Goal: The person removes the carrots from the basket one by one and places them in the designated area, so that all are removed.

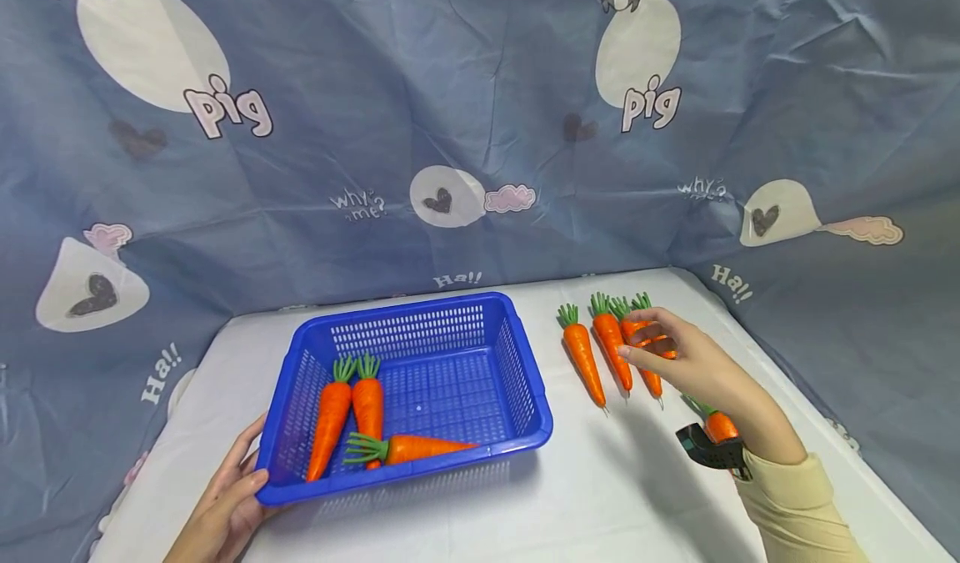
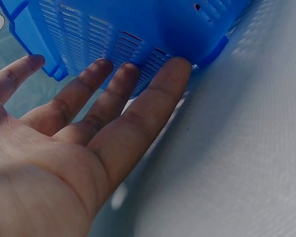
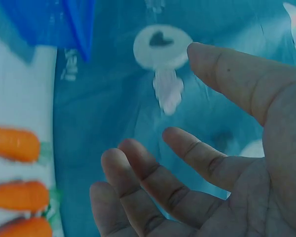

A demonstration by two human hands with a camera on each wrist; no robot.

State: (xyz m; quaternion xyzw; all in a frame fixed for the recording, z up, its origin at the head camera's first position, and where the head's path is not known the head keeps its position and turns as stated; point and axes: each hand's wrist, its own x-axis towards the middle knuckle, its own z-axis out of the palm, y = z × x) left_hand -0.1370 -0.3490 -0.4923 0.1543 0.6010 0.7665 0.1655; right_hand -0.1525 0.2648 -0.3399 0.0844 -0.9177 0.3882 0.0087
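Note:
The blue plastic basket (image 1: pixel 450 388) has slotted walls. Inside it, two orange carrots (image 1: pixel 327 429) with green tops lean at the left, and a third carrot (image 1: pixel 420 448) lies crosswise along the near wall. At the basket's near left corner is my left hand (image 1: pixel 225 496), its straight fingertips (image 2: pixel 175 71) against the outer wall. My right hand (image 1: pixel 686 359) hovers over a row of carrots (image 1: pixel 581 354) on the right of the table. Its fingers are loosely bent, with nothing between them and the thumb, and it covers part of the rightmost carrots.
Another carrot (image 1: pixel 722 426) lies nearer, partly hidden behind the right wrist and its black strap (image 1: pixel 708 448). A white cloth covers the table (image 1: pixel 585 496). Behind and beside it hangs a blue-grey printed curtain (image 1: pixel 480 113).

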